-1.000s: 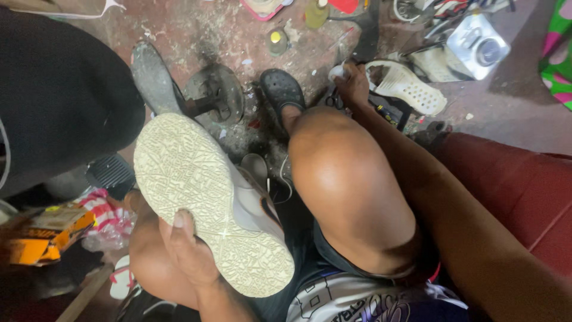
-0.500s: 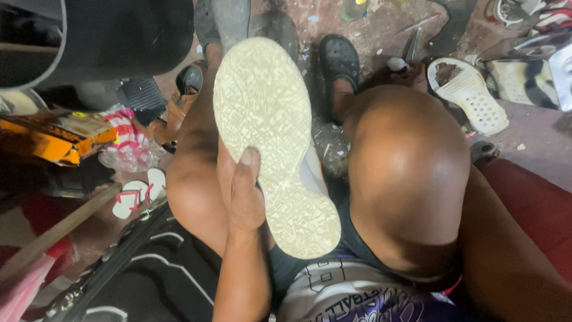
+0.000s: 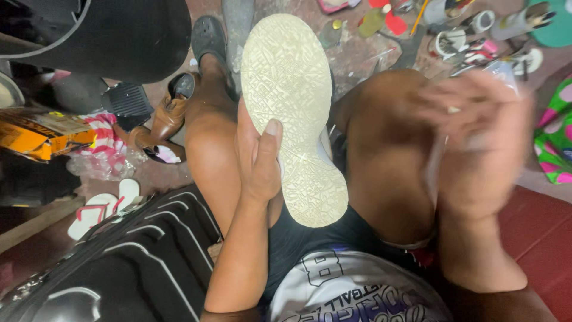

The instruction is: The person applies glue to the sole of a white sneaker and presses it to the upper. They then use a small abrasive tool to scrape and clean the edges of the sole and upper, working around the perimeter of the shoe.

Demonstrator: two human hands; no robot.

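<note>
Between my knees, my left hand [image 3: 257, 156] grips the pale, patterned rubber-soled shoe [image 3: 293, 113] sole-up; my right hand [image 3: 476, 143] is blurred, grip unclear.

Shoe sole [image 3: 292, 113] cream w/ crackle tread; suitcase [image 3: 137, 262] black.

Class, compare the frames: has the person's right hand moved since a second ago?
Yes. The right hand has come up from the floor clutter beyond the right knee and now blurs in front of it, near the upturned shoe.
</note>
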